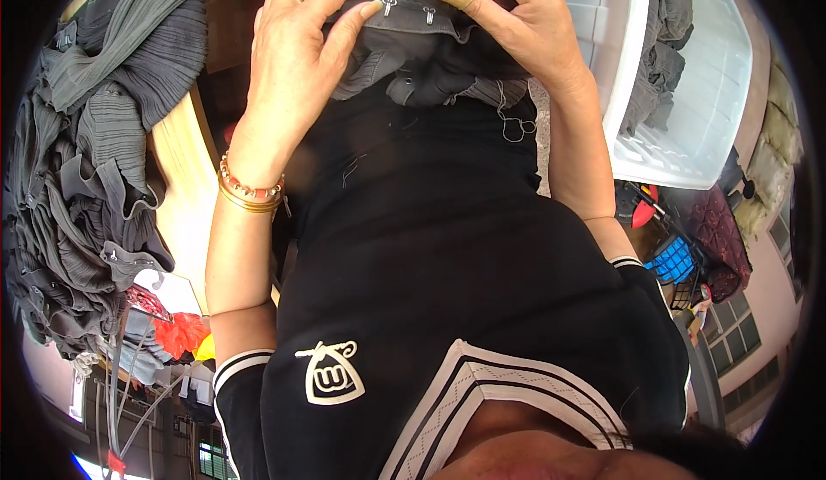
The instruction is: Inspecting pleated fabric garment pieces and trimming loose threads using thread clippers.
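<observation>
Head view: left hand and right hand pinch grey garment between them.

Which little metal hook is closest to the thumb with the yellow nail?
The hook beside the right hand thumb, not the other hook by the left hand fingers, both on the grey garment.

Grey garment cropped at top edge

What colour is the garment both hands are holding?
Dark grey garment, with small metal hooks; head view.
</observation>
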A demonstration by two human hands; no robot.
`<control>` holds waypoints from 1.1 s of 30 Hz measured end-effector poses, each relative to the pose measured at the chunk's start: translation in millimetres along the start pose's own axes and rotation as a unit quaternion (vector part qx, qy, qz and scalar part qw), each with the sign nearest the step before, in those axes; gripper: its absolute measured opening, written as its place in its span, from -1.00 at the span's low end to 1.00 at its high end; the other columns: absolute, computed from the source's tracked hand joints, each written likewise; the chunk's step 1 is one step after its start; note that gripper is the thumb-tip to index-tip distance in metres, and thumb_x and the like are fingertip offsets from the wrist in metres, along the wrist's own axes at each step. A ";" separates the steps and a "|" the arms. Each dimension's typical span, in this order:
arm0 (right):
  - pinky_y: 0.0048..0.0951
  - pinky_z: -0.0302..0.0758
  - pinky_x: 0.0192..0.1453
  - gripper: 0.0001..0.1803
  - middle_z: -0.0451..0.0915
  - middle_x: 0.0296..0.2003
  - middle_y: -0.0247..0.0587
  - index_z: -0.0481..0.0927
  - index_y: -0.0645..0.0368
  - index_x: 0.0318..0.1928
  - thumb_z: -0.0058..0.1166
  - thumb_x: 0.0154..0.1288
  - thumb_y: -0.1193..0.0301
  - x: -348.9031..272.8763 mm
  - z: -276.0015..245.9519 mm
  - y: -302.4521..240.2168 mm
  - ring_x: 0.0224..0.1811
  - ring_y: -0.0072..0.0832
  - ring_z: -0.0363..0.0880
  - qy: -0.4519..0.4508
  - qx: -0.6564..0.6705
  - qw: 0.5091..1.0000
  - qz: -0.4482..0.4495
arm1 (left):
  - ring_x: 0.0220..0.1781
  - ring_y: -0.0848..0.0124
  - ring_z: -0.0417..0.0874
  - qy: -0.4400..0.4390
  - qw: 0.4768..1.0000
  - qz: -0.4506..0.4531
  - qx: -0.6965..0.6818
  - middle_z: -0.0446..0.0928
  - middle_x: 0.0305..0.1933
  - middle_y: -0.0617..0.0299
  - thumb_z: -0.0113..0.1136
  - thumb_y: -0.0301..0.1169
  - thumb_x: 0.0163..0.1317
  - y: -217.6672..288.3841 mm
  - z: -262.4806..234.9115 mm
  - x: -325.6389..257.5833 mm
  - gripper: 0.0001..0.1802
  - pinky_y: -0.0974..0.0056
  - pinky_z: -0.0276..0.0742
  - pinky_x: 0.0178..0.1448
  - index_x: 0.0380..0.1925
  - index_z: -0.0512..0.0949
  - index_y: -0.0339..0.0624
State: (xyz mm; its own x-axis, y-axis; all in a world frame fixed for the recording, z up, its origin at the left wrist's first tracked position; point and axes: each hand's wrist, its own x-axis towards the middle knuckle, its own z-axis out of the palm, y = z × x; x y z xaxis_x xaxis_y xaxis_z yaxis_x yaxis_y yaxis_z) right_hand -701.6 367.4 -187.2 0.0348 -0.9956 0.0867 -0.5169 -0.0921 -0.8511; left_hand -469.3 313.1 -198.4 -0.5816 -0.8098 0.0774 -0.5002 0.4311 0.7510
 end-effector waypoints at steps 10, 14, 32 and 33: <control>-0.45 0.48 -0.30 -0.71 0.60 -0.39 -0.18 0.72 0.29 -0.01 0.36 0.28 0.46 -1.6 2.7 -1.7 -0.41 -0.44 0.58 -0.021 -0.003 1.000 -0.019 | -0.10 0.40 0.64 0.067 0.998 0.020 -0.002 0.63 -0.12 0.20 0.28 -0.45 0.41 -16.2 3.1 -2.8 -0.88 0.35 0.54 0.03 -0.17 0.66 -0.30; -0.45 0.49 -0.30 -0.70 0.60 -0.40 -0.20 0.72 0.28 0.01 0.36 0.29 0.46 -2.7 2.5 -1.0 -0.40 -0.45 0.59 -0.036 0.008 0.999 -0.016 | -0.12 0.49 0.60 0.096 0.995 -0.022 -0.035 0.61 -0.14 0.24 0.21 -0.46 0.47 -19.7 0.8 -7.3 -0.87 0.40 0.51 0.00 -0.13 0.63 -0.31; -0.44 0.52 -0.31 -0.68 0.61 -0.39 -0.17 0.71 0.25 0.02 0.37 0.28 0.42 -1.4 27.7 38.3 -0.41 -0.39 0.62 0.069 0.056 0.962 -0.258 | -0.10 0.22 0.62 0.050 0.998 -0.020 0.024 0.56 -0.15 0.18 0.46 -0.40 0.19 -2.8 6.7 -11.2 -0.85 0.19 0.57 0.00 -0.30 0.68 -0.16; -0.43 0.52 -0.31 -0.68 0.62 -0.39 -0.17 0.71 0.25 0.02 0.37 0.28 0.42 -1.1 28.3 38.4 -0.41 -0.39 0.63 0.068 0.052 0.962 -0.260 | -0.10 0.22 0.62 0.050 0.998 -0.020 0.024 0.56 -0.15 0.18 0.46 -0.40 0.19 -3.4 6.4 -11.7 -0.85 0.19 0.57 0.00 -0.30 0.68 -0.16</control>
State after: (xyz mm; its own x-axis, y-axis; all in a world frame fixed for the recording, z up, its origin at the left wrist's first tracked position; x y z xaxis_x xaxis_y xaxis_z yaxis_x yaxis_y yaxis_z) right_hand -697.3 364.5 -234.7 0.1499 -0.8040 0.5755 -0.3717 -0.5851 -0.7207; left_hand -464.9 323.6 -206.1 -0.4946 -0.8615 0.1150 -0.5537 0.4143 0.7223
